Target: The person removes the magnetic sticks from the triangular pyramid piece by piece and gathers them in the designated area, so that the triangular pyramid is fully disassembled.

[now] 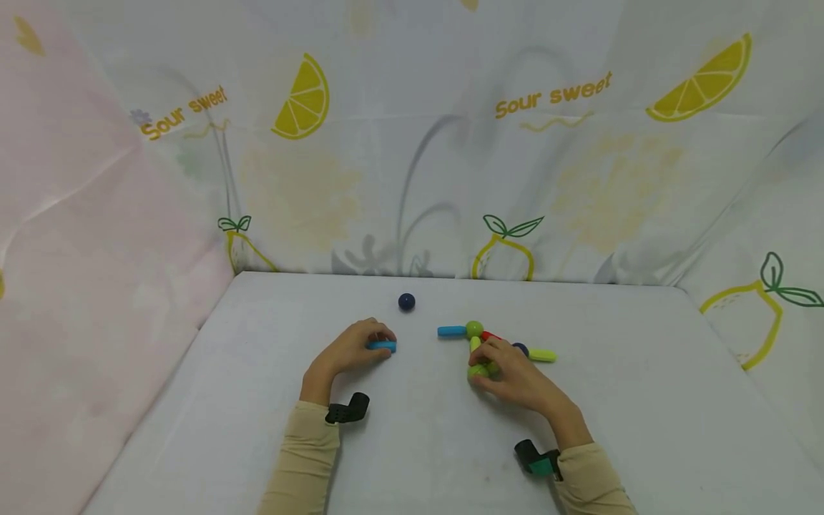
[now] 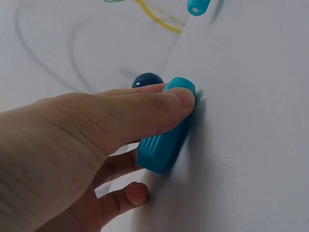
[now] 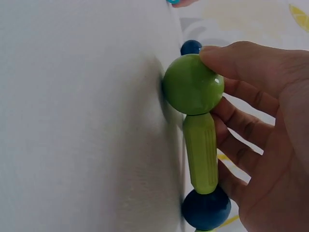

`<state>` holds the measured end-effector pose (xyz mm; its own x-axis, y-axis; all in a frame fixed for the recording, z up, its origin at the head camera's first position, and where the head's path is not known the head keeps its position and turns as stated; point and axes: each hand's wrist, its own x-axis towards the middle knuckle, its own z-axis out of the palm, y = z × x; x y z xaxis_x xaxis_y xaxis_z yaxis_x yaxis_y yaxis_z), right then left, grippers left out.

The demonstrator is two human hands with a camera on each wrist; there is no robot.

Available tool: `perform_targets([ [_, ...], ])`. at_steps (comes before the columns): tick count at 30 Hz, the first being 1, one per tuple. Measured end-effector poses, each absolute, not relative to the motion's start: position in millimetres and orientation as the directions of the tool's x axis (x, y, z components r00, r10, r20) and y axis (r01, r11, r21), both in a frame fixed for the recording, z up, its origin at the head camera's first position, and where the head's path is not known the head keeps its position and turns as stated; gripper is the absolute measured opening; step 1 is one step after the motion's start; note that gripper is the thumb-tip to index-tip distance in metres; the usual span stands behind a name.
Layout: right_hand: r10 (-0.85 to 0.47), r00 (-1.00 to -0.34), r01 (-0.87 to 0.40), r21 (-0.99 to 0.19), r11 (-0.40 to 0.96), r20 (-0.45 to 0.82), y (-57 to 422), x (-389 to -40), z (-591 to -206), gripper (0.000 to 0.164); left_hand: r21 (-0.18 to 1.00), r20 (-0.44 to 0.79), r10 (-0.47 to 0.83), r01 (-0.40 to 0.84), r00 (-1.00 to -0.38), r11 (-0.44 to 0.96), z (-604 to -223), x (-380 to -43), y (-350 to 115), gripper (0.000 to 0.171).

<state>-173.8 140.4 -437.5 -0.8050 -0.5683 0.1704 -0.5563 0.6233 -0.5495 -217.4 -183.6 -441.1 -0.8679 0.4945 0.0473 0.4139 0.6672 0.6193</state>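
Note:
My left hand [image 1: 352, 350] pinches a loose blue rod [image 2: 166, 145] between thumb and fingers, close over the table. On the right, my right hand [image 1: 520, 378] holds a green ball [image 3: 190, 86] of a joined frame of rods and balls, thumb on its near side. From that ball a yellow-green rod [image 3: 201, 152] runs to a dark blue ball [image 3: 206, 209], seen in the right wrist view. At the frame's far corner is another green ball [image 1: 474, 328], with a second blue rod [image 1: 452, 331] pointing left and a red rod [image 1: 491, 335] partly hidden by my fingers.
A loose dark blue ball [image 1: 406, 302] lies toward the back of the white table [image 1: 412, 443], beyond my left hand. Another yellow-green rod [image 1: 543, 355] sticks out to the frame's right. A printed cloth [image 1: 399, 143] hangs behind the table's back edge.

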Motion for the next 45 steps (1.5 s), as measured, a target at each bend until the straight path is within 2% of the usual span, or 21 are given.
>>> perform_targets([
  [11,-0.583,-0.804,-0.517,-0.625,0.586,0.119,142.6,-176.5,-434.2,0.013,0.615,0.033,0.503,0.414,-0.864,0.671,-434.3,-217.1,-183.7,0.022],
  [17,-0.441,-0.873,-0.464,-0.639,0.613,0.209,140.1,-184.7,-430.1,0.01,0.604,0.138,0.501,0.473,-0.855,0.641,-427.9,-219.3,-171.6,0.022],
  [21,-0.336,-0.912,-0.407,-0.625,0.666,0.236,138.2,-192.6,-434.0,0.024,0.586,0.194,0.513,0.518,-0.836,0.623,-427.1,-217.4,-152.1,0.027],
  [24,-0.356,-0.917,-0.387,-0.618,0.684,0.18,136.7,-196.3,-439.4,0.039,0.559,0.208,0.501,0.523,-0.84,0.644,-431.1,-214.6,-134.1,0.029],
  [27,-0.379,-0.914,-0.382,-0.623,0.683,0.144,136.5,-196.0,-442.9,0.043,0.533,0.212,0.482,0.514,-0.85,0.672,-437.2,-212.9,-115.3,0.029],
  [36,-0.343,-0.924,-0.371,-0.609,0.701,0.168,133.7,-187.5,-445.1,0.034,0.456,0.204,0.485,0.521,-0.85,0.722,-455.2,-211.2,-80.9,0.033],
  [45,-0.291,-0.94,-0.338,-0.58,0.741,0.176,126.3,-182.5,-447.8,0.027,0.484,0.219,0.496,0.535,-0.84,0.692,-461.1,-208.3,-70.7,0.023],
])
